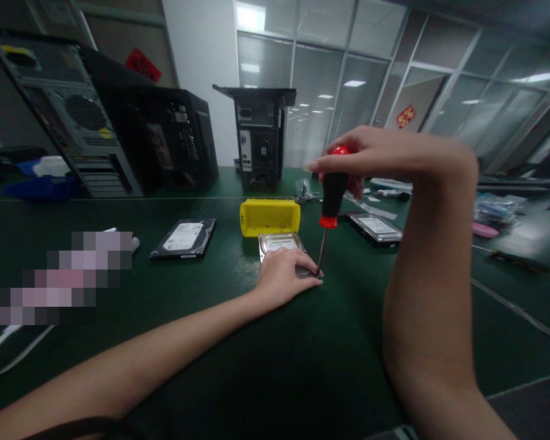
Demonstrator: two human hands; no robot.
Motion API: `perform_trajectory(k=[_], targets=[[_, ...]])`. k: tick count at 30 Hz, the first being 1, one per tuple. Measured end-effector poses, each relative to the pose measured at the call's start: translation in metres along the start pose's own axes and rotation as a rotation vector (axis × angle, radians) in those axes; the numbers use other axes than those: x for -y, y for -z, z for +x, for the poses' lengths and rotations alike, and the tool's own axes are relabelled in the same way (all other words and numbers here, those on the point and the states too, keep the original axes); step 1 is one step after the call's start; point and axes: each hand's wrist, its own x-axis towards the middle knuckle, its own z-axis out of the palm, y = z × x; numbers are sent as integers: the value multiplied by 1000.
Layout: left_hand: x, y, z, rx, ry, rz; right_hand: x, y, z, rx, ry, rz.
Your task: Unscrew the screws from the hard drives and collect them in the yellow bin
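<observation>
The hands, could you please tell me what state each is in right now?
Left hand: laid over the silver hard drive; its grip cannot be told.
Right hand: closed, holding the screwdriver.

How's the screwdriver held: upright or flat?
Upright, leaning slightly: the right hand grips the screwdriver by its handle on top; the shaft runs down beside the fingers of the left hand, over the hard drive.

My screwdriver [334, 192]: glossy plastic cap, matt black grip, bare metal shaft
The drive [280, 239] I hold: shiny metal casing, paper-like label
Yellow bin [270, 218]: smooth plastic
My tabletop [211, 366]: smooth, slight sheen
Tower [258, 122] behind bin: perforated metal back
</observation>
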Motion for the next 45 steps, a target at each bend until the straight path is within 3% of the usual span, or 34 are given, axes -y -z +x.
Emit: perform_trajectory(k=[17,45], targets=[[-2,1,1,13,30,-14,-4,8,-8,71,208,44],[-2,3,3,23,44,-107,-1,8,-11,94,272,51]])
